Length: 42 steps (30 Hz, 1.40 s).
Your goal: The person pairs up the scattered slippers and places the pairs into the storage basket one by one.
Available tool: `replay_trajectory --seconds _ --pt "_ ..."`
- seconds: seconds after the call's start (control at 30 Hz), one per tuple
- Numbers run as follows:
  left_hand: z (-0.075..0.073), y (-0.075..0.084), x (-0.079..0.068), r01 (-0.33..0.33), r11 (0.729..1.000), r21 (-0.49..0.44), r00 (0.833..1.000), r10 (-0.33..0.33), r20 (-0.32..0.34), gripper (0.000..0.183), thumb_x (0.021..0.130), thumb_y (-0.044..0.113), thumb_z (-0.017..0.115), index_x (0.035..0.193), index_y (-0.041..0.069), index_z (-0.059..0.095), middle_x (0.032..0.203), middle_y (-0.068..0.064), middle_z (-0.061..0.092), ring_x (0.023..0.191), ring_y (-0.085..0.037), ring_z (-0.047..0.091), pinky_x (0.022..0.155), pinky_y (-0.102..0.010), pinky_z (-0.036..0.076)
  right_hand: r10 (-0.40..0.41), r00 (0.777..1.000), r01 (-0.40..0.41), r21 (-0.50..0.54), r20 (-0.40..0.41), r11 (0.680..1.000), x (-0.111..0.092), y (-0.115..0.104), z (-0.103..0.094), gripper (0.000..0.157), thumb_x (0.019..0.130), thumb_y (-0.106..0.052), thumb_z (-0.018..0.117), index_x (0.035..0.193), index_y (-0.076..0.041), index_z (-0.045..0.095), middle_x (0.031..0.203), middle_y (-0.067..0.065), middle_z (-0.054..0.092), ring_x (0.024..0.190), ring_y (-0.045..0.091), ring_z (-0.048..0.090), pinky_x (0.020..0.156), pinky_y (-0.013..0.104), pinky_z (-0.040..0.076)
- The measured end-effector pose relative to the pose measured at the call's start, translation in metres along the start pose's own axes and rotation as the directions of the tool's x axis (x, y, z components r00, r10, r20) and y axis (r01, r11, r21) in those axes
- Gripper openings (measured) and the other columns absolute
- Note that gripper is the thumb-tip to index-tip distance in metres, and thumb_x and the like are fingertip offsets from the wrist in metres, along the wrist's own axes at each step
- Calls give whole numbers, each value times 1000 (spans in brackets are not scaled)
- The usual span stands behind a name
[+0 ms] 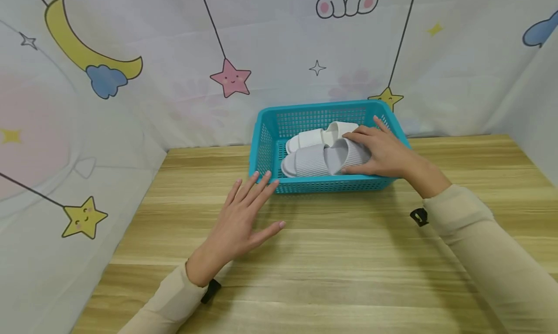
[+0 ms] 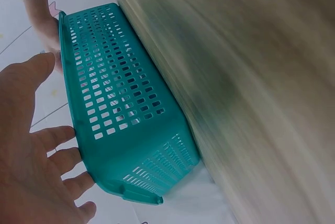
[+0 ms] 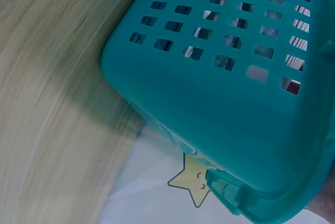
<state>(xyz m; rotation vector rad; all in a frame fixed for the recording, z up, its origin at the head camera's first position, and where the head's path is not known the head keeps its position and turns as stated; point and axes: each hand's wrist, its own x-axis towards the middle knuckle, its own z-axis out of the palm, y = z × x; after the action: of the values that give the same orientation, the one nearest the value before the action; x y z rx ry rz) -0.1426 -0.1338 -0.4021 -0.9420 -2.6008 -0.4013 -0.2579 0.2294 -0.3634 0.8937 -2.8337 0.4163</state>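
Note:
In the head view, a teal plastic basket (image 1: pixel 331 179) holds ribbed slide slippers. A light grey slipper (image 1: pixel 311 160) lies along the near side, and a white slipper (image 1: pixel 310 138) lies behind it. My right hand (image 1: pixel 385 152) reaches over the right end of the basket, its fingers and thumb spread around the strap at the grey footwear's right end. My left hand (image 1: pixel 240 222) has its fingers extended at the front left corner of the basket. In the left wrist view, those fingers reach the basket rim (image 2: pixel 78 135). The basket wall (image 3: pixel 209 93) hides most of my right hand from the right wrist camera.
The basket stands on a wood-grain table (image 1: pixel 331 266), near its back edge. Behind and beside the table hangs a pale cloth (image 1: pixel 174 29) printed with stars, a moon and clouds. A black strap (image 1: pixel 419 217) shows by the right sleeve.

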Motion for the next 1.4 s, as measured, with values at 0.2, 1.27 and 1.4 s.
replay_trajectory --seconds 0.2,1.27,1.4 --pt "0 -1 -1 3 1000 -4 1000 -3 1 82 87 58 61 154 20 32 159 -4 29 149 -25 18 120 -51 7 -14 1000 15 -70 11 997 2 -1 1 86 72 -69 71 137 -15 56 127 4 60 119 24 54 118 55 -3" --pt "-1 -2 2 4 1000 17 1000 -5 16 84 86 58 63 154 22 30 160 -2 27 149 -26 20 120 -51 5 111 979 -94 -103 173 990 3 -5 -5 91 76 -66 70 147 -16 45 141 10 50 130 33 46 111 66 -3" --pt "-1 -2 2 9 1000 26 1000 -10 24 85 86 59 63 155 22 29 160 -2 27 148 -27 21 120 -51 4 124 977 -109 -95 171 989 0 -5 -8 90 80 -69 61 149 -16 41 149 11 42 137 37 38 112 65 -4"
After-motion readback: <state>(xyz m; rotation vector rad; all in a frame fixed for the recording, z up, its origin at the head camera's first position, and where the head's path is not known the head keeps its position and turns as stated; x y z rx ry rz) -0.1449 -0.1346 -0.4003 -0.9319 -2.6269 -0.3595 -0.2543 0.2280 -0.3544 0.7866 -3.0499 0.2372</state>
